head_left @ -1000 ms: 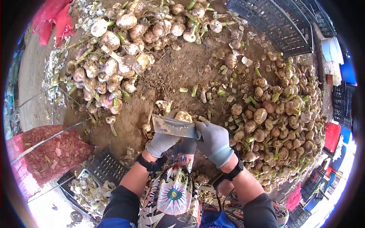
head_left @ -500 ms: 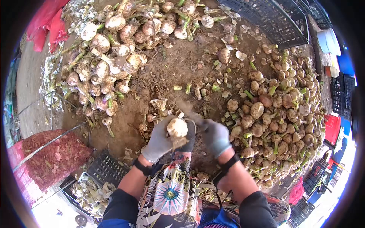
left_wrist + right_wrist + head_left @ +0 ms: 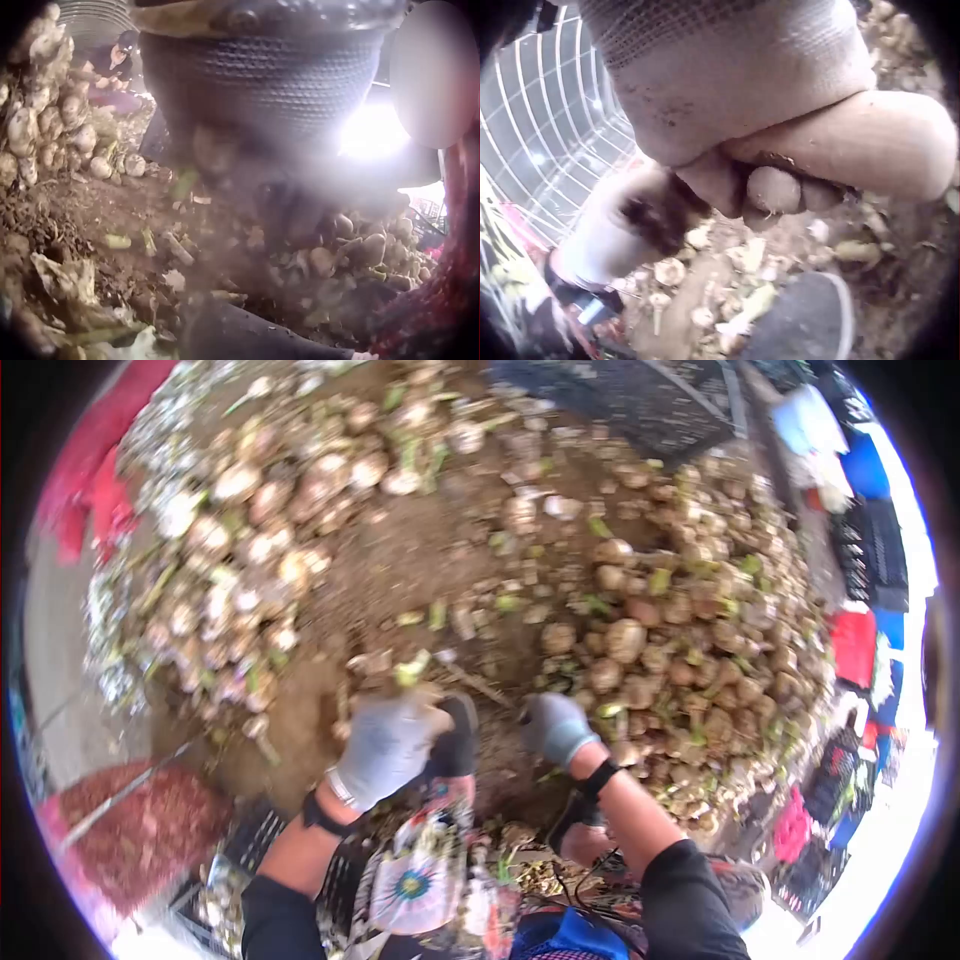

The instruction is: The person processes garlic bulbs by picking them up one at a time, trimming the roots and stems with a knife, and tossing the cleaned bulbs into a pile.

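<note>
My gloved left hand (image 3: 383, 748) is blurred, its back turned up, beside a dark shoe (image 3: 455, 735). It holds a garlic bulb, mostly hidden behind the hand; a green stalk end (image 3: 410, 668) pokes out past the fingers. In the left wrist view the bulb (image 3: 214, 150) is a faint brownish round shape. To the right, my gloved right hand (image 3: 557, 728) grips a cleaver. Its wooden handle (image 3: 847, 146) shows large in the right wrist view, fingers curled round it. The blade (image 3: 478, 685) appears as a thin blurred line pointing left.
Trimmed garlic bulbs (image 3: 700, 660) form a large pile at right. Long-stalked garlic (image 3: 230, 550) lies heaped at left. A black crate (image 3: 630, 405) stands at the back, and a red mesh sack (image 3: 145, 830) at lower left. Cut stalk pieces litter the dirt between.
The left hand has turned over, hiding the bulb that showed in its palm, and moved left. The cleaver has swung from across the bulb out to the right. The whole view has shifted.
</note>
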`<action>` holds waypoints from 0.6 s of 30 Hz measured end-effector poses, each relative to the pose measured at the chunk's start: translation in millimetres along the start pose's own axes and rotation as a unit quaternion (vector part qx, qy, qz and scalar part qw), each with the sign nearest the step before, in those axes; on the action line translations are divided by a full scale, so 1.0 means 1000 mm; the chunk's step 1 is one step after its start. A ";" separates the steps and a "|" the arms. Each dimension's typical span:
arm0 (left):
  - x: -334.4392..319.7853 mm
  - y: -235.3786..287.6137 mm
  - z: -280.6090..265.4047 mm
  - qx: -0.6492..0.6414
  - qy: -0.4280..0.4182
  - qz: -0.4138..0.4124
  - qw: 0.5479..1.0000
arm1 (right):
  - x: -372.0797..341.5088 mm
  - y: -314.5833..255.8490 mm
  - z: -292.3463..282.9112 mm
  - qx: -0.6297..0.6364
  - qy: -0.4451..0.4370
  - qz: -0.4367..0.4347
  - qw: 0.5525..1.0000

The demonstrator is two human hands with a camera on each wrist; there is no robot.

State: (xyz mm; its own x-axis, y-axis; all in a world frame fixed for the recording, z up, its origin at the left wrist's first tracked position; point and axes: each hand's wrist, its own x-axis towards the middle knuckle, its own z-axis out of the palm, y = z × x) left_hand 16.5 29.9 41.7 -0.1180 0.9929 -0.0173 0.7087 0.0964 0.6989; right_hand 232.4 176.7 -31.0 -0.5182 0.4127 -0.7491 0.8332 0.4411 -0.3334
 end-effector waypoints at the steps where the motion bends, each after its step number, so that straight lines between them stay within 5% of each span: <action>1: 0.012 0.004 0.005 -0.084 0.015 -0.059 0.995 | -0.008 0.012 0.020 0.042 -0.001 0.037 0.998; 3: 0.055 0.057 0.012 -0.242 0.067 -0.091 0.964 | -0.012 0.001 0.045 0.182 0.007 0.039 0.982; 4: 0.076 0.071 0.016 -0.150 0.071 0.073 0.983 | -0.003 0.001 0.087 0.428 0.116 -0.077 0.893; 5: 0.085 0.099 0.008 -0.252 0.019 0.068 0.965 | 0.004 0.006 0.119 0.629 0.211 -0.194 0.723; 7: 0.082 0.102 -0.009 -0.298 -0.022 0.064 0.952 | -0.013 -0.008 0.056 0.559 0.043 -0.107 0.821; 8: 0.070 0.086 -0.011 -0.260 -0.014 0.012 0.965 | -0.022 -0.012 0.037 0.457 0.063 -0.021 0.887; 10: 0.022 0.029 -0.004 -0.123 0.014 -0.149 0.981 | -0.020 0.004 0.031 0.453 0.120 -0.016 0.883; 13: -0.064 -0.037 0.001 0.253 -0.089 -0.150 0.952 | -0.038 -0.003 0.005 0.427 0.136 0.007 0.894; 14: -0.089 -0.051 0.011 0.253 -0.089 -0.154 0.951 | -0.037 -0.012 0.004 0.382 0.156 -0.010 0.911; 16: -0.125 -0.072 0.029 0.248 -0.146 -0.296 0.911 | -0.032 -0.047 0.011 0.292 0.116 -0.073 0.947; 18: -0.133 -0.087 0.036 0.137 -0.072 -0.275 0.949 | -0.043 -0.084 0.003 0.241 0.080 -0.168 0.952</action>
State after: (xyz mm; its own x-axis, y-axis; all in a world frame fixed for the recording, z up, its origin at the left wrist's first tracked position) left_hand -4.2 -108.4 -42.9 -0.4401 0.7847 -0.4365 0.7237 0.5977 0.3450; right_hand 185.1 119.2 27.5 -0.7616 0.4462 -0.4700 0.5870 0.1677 -0.7921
